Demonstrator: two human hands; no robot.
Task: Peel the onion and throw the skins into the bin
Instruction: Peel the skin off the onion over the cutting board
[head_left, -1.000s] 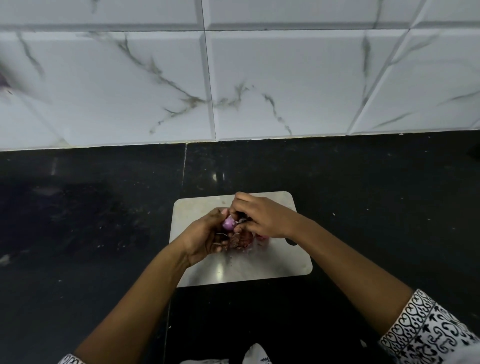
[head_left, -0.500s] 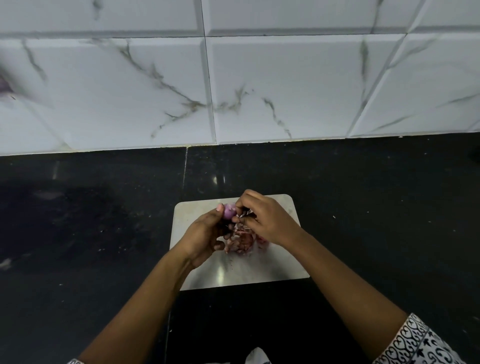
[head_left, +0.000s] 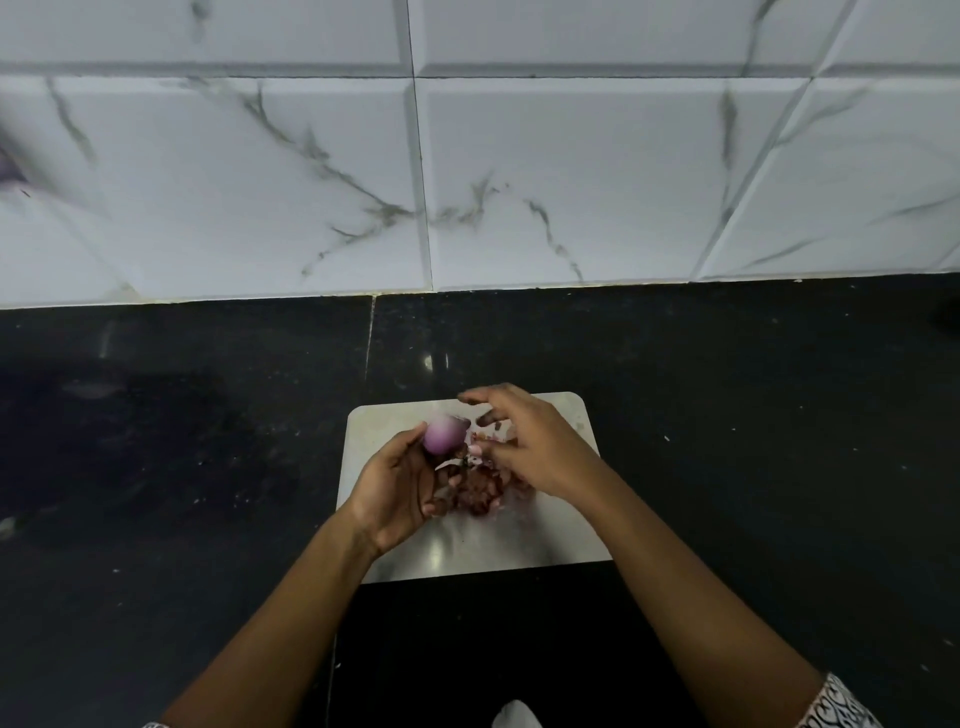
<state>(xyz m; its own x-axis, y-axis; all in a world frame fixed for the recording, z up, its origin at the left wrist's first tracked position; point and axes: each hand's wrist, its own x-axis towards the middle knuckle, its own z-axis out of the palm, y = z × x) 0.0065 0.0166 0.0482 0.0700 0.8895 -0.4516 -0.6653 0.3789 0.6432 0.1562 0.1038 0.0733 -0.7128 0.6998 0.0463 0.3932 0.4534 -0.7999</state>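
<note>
The left hand (head_left: 400, 488) is gripping one smooth, round purple onion (head_left: 444, 435) at its fingertips, while the right hand (head_left: 524, 447), which was pinching at the onion half a second ago, is now hanging released just beside it with fingers spread. Both hands are hovering over one pale, rounded-corner cutting board (head_left: 519, 551), where a single heap of papery reddish skins (head_left: 480, 488) is lying, on the glossy black surface (head_left: 753, 441) below two rows of white marbled wall tiles (head_left: 545, 182).

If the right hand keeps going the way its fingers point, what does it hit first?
Probably the peeled onion held by the left hand: the right hand has its fingers spread toward it, just apart. Depth is unclear; it might pass above.
</note>
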